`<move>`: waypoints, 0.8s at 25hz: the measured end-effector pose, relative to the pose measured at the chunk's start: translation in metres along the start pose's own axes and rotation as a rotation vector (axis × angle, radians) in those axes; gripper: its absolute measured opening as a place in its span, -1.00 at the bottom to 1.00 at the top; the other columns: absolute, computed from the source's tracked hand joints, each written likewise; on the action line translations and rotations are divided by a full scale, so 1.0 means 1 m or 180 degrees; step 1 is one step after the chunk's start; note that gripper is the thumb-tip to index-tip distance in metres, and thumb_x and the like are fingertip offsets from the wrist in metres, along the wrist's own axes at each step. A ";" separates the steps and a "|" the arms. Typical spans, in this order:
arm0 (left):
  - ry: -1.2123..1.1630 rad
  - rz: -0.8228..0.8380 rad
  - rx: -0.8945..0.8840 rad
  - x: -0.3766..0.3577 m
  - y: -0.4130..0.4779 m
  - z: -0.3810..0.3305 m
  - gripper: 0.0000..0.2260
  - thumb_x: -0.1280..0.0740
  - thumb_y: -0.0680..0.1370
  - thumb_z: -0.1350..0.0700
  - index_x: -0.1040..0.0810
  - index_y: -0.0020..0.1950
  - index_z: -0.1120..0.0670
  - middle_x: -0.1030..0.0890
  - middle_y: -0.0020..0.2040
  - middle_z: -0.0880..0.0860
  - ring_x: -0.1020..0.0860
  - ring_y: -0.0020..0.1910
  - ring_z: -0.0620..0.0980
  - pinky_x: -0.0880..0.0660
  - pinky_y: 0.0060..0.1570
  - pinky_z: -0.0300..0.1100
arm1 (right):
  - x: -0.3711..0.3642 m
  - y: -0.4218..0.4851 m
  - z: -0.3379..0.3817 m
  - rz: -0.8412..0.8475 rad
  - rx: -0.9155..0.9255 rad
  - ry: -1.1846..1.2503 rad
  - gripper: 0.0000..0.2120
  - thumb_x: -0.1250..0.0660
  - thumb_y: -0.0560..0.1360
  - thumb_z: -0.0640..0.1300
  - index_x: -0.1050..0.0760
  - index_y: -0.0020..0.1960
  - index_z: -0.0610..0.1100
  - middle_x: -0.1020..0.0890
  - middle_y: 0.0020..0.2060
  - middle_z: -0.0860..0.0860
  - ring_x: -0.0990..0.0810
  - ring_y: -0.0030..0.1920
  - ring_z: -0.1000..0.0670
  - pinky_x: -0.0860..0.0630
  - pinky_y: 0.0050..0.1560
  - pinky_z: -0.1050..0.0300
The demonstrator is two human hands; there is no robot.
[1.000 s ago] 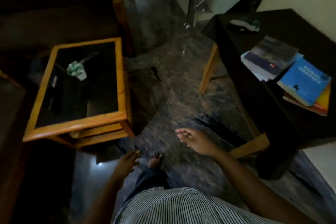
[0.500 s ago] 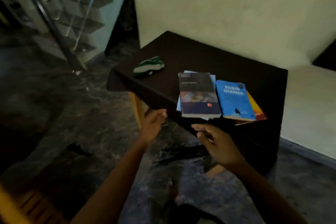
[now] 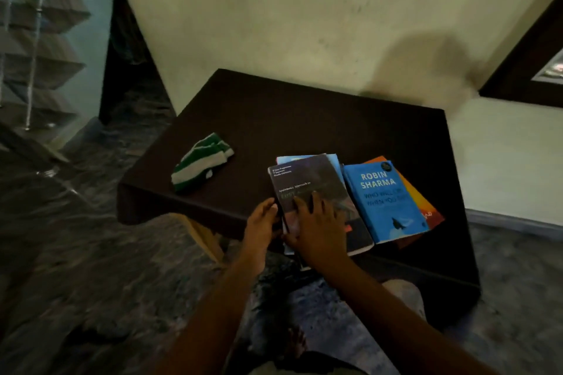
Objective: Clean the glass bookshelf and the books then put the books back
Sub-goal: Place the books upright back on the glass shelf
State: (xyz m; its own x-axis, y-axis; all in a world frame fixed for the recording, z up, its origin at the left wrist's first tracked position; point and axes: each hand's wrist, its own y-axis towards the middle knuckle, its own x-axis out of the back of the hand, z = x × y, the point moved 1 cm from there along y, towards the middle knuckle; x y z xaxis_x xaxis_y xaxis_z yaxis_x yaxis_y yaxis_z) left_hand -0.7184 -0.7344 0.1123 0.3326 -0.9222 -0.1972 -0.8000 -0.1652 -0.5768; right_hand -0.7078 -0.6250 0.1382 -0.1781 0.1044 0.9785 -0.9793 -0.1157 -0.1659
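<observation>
The left hand (image 3: 261, 224) and right hand (image 3: 318, 230) are bare, as are both forearms. One bare foot (image 3: 297, 341) shows below

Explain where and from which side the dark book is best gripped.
Likely its long left edge, from the left: the dark book lies flat atop a stack, the blue book crowds its right side, and bare table flanks its left edge.
</observation>
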 end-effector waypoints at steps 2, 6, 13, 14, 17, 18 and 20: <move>-0.0342 0.0023 0.0360 0.001 0.003 -0.003 -0.81 -0.15 0.62 0.20 -0.44 0.21 0.12 -0.57 -0.08 0.12 -0.52 -0.21 0.01 -0.46 -0.23 -0.16 | 0.000 0.004 0.006 0.0193 -0.0127 -0.0166 -0.28 -0.24 0.49 0.17 -0.02 0.51 -0.05 -0.08 0.48 -0.24 -0.16 0.43 -0.21 -0.20 0.35 -0.13; -0.0835 0.0193 0.1047 0.010 0.012 -0.008 -0.82 -0.17 0.61 0.16 -0.44 0.15 0.18 -0.54 -0.15 0.16 -0.52 -0.20 0.05 -0.46 -0.20 -0.13 | 0.005 0.014 0.025 0.0546 -0.0316 -0.0288 -0.34 -0.18 0.56 0.03 0.05 0.51 -0.18 -0.18 0.42 -0.37 -0.30 0.36 -0.32 -0.32 0.27 -0.15; -0.0055 0.0893 0.1209 -0.007 0.024 -0.029 -0.92 -0.33 0.53 0.16 -0.54 -0.03 0.16 -0.56 -0.18 0.10 -0.52 -0.24 -0.01 -0.44 -0.26 -0.20 | 0.044 0.009 0.005 -0.0340 -0.0749 0.0759 -0.66 -0.25 0.54 -0.05 -0.40 0.28 -0.13 -0.58 0.11 -0.12 -0.53 0.12 -0.12 -0.36 0.00 0.13; 0.0212 0.0951 0.1023 -0.014 0.022 -0.030 -0.86 -0.34 0.52 0.18 -0.52 0.08 0.13 -0.57 -0.11 0.11 -0.54 -0.19 0.01 -0.47 -0.23 -0.17 | 0.048 0.005 0.005 -0.0466 -0.0774 0.0870 -0.66 -0.24 0.55 -0.06 -0.41 0.29 -0.12 -0.59 0.10 -0.12 -0.53 0.10 -0.12 -0.33 -0.02 0.14; 0.0696 0.1083 0.0063 -0.030 0.015 -0.029 -0.64 -0.34 0.51 0.27 -0.43 0.30 0.10 -0.57 0.14 0.18 -0.56 0.10 0.18 -0.53 0.06 0.06 | 0.064 -0.008 -0.001 -0.0783 -0.0983 0.1020 -0.62 -0.23 0.56 -0.05 -0.38 0.35 -0.07 -0.62 0.04 -0.12 -0.57 0.04 -0.13 -0.36 -0.04 0.11; 0.0773 0.1159 -0.0164 -0.031 0.008 -0.032 -0.64 -0.33 0.51 0.28 -0.43 0.30 0.12 -0.56 0.17 0.18 -0.54 0.14 0.19 -0.50 0.13 0.10 | 0.070 -0.015 -0.002 -0.0956 -0.1057 0.1087 -0.62 -0.23 0.55 -0.04 -0.40 0.34 -0.08 -0.63 0.03 -0.12 -0.58 0.03 -0.14 -0.37 -0.05 0.10; 0.0967 0.1354 -0.0468 -0.033 0.004 -0.041 -0.68 -0.32 0.50 0.31 -0.49 0.25 0.12 -0.59 0.14 0.17 -0.57 0.10 0.18 -0.49 0.15 0.11 | 0.079 -0.035 -0.001 -0.1402 -0.1141 0.1296 -0.61 -0.24 0.49 0.00 -0.50 0.27 -0.12 -0.66 -0.04 -0.14 -0.62 -0.01 -0.17 -0.43 -0.06 0.07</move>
State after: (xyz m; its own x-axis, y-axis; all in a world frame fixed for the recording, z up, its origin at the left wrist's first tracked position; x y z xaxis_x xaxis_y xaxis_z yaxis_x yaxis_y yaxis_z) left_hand -0.7529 -0.7192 0.1494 -0.1777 -0.9743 -0.1384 -0.9012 0.2176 -0.3748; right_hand -0.6881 -0.6118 0.2212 0.2899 0.4369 0.8516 -0.9273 0.3483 0.1370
